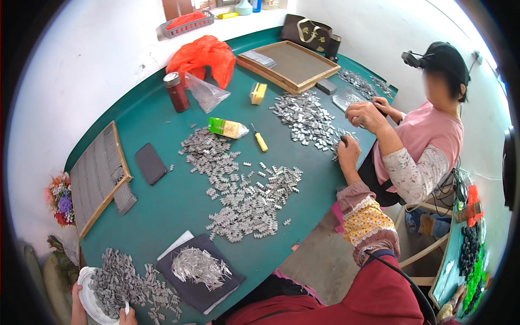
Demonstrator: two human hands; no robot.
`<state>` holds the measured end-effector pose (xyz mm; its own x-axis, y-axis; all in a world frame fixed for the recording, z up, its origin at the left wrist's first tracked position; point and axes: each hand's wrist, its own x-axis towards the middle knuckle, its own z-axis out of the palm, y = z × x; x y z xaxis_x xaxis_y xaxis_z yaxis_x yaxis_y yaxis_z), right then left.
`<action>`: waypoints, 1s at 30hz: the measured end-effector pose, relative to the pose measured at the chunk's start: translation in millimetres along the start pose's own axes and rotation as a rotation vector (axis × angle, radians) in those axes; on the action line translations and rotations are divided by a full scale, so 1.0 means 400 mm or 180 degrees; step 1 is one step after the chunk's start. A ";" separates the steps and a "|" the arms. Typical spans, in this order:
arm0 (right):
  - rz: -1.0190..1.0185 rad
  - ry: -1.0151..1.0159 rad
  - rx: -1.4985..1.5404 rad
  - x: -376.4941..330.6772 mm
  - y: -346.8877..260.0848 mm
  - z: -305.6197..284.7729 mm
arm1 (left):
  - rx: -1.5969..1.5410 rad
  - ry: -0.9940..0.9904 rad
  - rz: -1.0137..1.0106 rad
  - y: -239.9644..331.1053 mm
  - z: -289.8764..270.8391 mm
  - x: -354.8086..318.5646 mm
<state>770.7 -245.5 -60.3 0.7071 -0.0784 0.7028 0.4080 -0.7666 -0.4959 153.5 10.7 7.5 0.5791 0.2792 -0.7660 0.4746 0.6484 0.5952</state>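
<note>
Red flask [176,91] stood upright near the orange plastic bag [201,56]; clear bag [206,93] lay just beside the flask. Dark phone [150,163] lay flat beside the wooden-framed tray [97,176] at the table's left. Yellow-handled screwdriver [259,138] lay next to a green packet [227,128]. Second wooden tray [290,65] sat at the far end. Artificial flowers [59,198] were off the table's left edge.

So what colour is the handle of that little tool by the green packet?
Yellow. The small tool's handle shows best in the head view, lying on the green table.
</note>
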 end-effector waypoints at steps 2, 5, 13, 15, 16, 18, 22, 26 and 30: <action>-0.0481 -0.0001 -0.0157 -0.003 -0.026 0.020 | -0.0162 0.0159 0.0088 -0.010 -0.021 -0.021; -0.1453 -0.0024 -0.0086 0.008 -0.010 0.004 | -0.0579 0.0733 0.0346 -0.053 -0.072 -0.121; -0.1577 -0.0500 0.1356 -0.239 -0.428 0.091 | -0.0955 0.1111 0.1311 -0.122 -0.070 -0.148; -0.1573 -0.0490 0.1388 -0.228 -0.433 0.049 | -0.1078 0.1049 0.1348 -0.129 -0.072 -0.157; -0.1564 -0.0466 0.1363 -0.215 -0.423 0.024 | -0.1053 0.0987 0.1350 -0.133 -0.074 -0.158; -0.1531 -0.0400 0.1273 -0.190 -0.393 -0.023 | -0.1020 0.0943 0.1385 -0.137 -0.077 -0.156; -0.1449 -0.0283 0.0975 -0.156 -0.306 -0.088 | -0.1143 0.0701 0.1497 -0.155 -0.081 -0.145; -0.1716 -0.0431 0.0938 -0.118 -0.201 -0.116 | -0.0969 0.0734 0.1541 -0.156 -0.087 -0.155; -0.2323 -0.0579 0.1262 -0.193 -0.385 -0.196 | -0.1064 0.0764 0.1755 -0.146 -0.091 -0.154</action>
<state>608.0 -171.4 1.7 0.2560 0.4786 0.8399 0.9461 -0.3024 -0.1161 65.9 -18.5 11.0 0.4962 0.7552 -0.4283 -0.0995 0.5396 0.8360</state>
